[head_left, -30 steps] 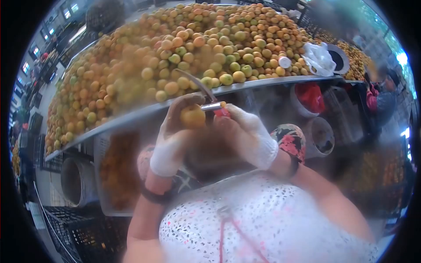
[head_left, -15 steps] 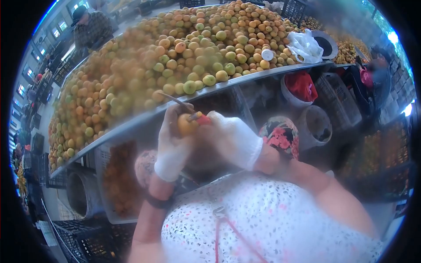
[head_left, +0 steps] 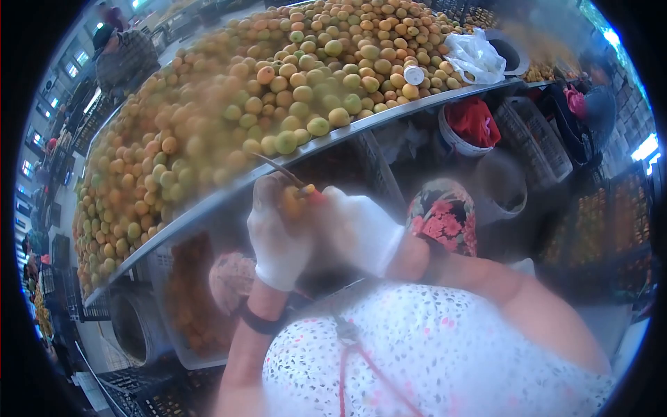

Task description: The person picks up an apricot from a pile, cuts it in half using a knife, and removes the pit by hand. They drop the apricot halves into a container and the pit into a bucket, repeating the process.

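Both my hands wear white gloves and meet in front of my body, near the metal edge of a fruit-covered table. My left hand (head_left: pixel 276 233) is closed around a small yellow-orange fruit (head_left: pixel 293 203). Close against it, my right hand (head_left: pixel 358 229) is closed on a tool with a red and yellow handle (head_left: pixel 314 195). A thin, dark curved blade (head_left: pixel 279 167) sticks out above my left hand, toward the table. Blur hides the exact contact between fingers, fruit and tool.
Heaped fruit covers the table (head_left: pixel 201 206). A white plastic bag (head_left: pixel 476 57) and a small white lid (head_left: pixel 413 75) lie at its right. Beneath stand a bucket with red cloth (head_left: pixel 458 146) and crates (head_left: pixel 531 139). One person (head_left: pixel 125 59) is at upper left, another (head_left: pixel 590 104) at right.
The view has shifted slightly. My hands remain together around the fruit and tool, with my left hand turned a little and the fruit more hidden.
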The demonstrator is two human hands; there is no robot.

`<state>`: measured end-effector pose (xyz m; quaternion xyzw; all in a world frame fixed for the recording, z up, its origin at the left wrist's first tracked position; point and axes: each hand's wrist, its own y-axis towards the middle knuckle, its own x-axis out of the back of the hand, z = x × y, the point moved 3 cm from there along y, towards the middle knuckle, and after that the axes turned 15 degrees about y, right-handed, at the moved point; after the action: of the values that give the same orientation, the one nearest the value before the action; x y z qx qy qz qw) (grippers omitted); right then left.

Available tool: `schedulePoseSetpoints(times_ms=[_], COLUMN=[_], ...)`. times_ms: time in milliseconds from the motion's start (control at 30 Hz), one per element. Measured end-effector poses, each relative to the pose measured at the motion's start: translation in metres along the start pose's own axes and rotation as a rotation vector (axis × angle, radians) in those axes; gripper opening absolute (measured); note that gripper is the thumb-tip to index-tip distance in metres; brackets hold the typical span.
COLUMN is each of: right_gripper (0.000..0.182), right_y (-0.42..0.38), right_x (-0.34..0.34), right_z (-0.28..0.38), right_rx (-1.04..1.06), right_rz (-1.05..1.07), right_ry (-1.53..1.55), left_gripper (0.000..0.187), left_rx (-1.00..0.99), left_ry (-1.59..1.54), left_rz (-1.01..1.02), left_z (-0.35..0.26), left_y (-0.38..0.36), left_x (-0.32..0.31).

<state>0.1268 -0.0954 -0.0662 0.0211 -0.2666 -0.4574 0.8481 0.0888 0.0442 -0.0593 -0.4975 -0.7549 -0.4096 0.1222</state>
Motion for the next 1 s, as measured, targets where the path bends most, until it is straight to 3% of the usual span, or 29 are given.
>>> schedulePoseSetpoints(times_ms=[100, 167, 200, 233, 300, 333, 500, 567, 633, 667, 1000], right_gripper=[0.026, 0.029, 0.031, 0.031, 0.032, 0.032, 0.03, 0.024, 0.021, 0.02, 0.029], right_y=[0.003, 0.011, 0.017, 0.013, -0.006, -0.006, -0.005, -0.011, -0.014, -0.017, -0.024], right_x=[-0.006, -0.009, -0.02, -0.014, -0.008, -0.007, 0.015, 0.013, 0.016, 0.022, 0.029], right_z=[-0.009, -0.012, -0.03, -0.04, -0.036, -0.03, 0.0, -0.007, -0.004, 0.006, 0.012], right_rx=[0.071, -0.001, -0.279, -0.285, -0.92, -0.923, -0.507, -0.463, 0.051, -0.026, 0.062], right_rz=[-0.046, 0.124, 0.197, 0.198, 0.576, 0.592, 0.083, 0.058, -0.068, -0.037, -0.036], right_ry=[0.029, 0.21, 0.777, 0.782, 1.577, 1.573, 1.207, 1.079, 0.509, 0.403, 0.12], left_gripper=[0.051, 0.051, 0.051, 0.051, 0.053, 0.054, 0.054, 0.051, 0.05, 0.049, 0.052], left_rx=[-0.018, 0.011, 0.042, 0.048, 0.394, 0.377, 0.395, 0.424, 0.414, 0.372, 0.338], left_ry=[-0.01, -0.139, -0.268, -0.267, -0.748, -0.793, -0.686, -1.007, -0.994, -0.968, -0.96], left_rz=[-0.032, 0.021, 0.065, 0.069, 0.212, 0.226, 0.189, 0.143, 0.118, 0.116, 0.055], left_z=[0.009, 0.018, 0.02, 0.016, 0.009, 0.022, 0.012, 0.002, -0.011, -0.016, -0.026], left_y=[-0.001, 0.003, 0.003, 0.002, 0.002, 0.003, 0.005, 0.006, 0.004, 0.004, 0.005], left_x=[-0.005, -0.004, -0.004, -0.001, 0.004, 0.002, 0.016, 0.016, 0.019, 0.02, 0.018])
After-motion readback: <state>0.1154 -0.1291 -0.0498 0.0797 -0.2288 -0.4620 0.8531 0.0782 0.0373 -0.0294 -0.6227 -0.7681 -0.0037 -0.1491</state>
